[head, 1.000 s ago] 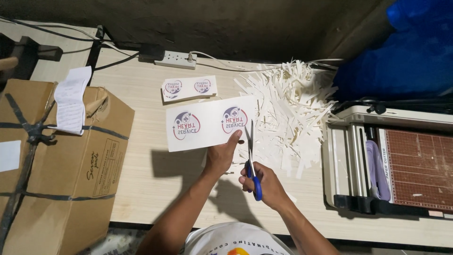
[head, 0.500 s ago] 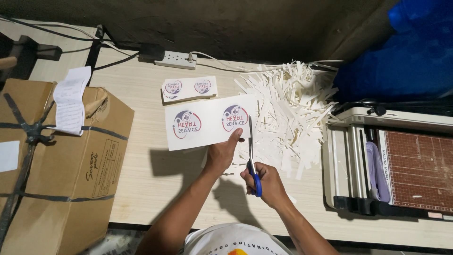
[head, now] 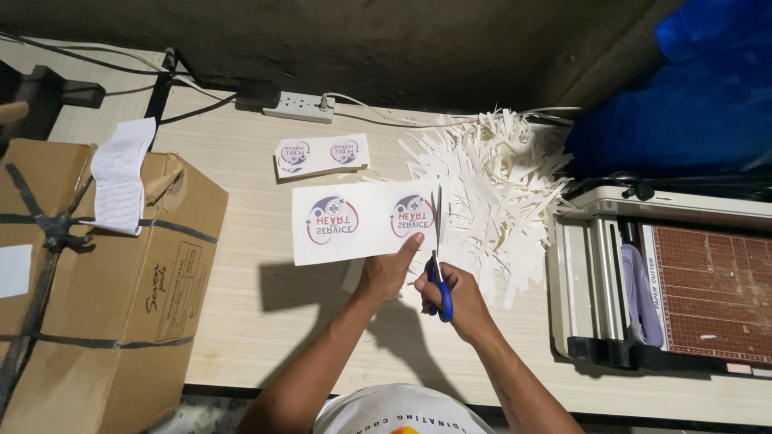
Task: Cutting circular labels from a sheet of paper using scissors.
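Note:
My left hand (head: pixel 388 273) pinches the lower right edge of a white paper sheet (head: pixel 362 222) printed with two round red-and-blue logos, holding it above the table. My right hand (head: pixel 458 297) grips blue-handled scissors (head: pixel 439 265). Their blades point away from me and run along the sheet's right edge. A small stack of trimmed sheets (head: pixel 322 155) with the same two logos lies flat farther back on the pale wooden table (head: pixel 265 321).
A heap of white paper strips (head: pixel 490 185) lies right of the sheet. A paper cutter (head: pixel 667 281) stands at the right, a strapped cardboard box (head: pixel 88 281) at the left. A power strip (head: pixel 299 106) with cables sits by the back wall. Blue fabric (head: pixel 691 88) fills the far right.
The scissors have advanced slightly along the sheet's right edge. Both hands and the sheet stay in nearly the same place.

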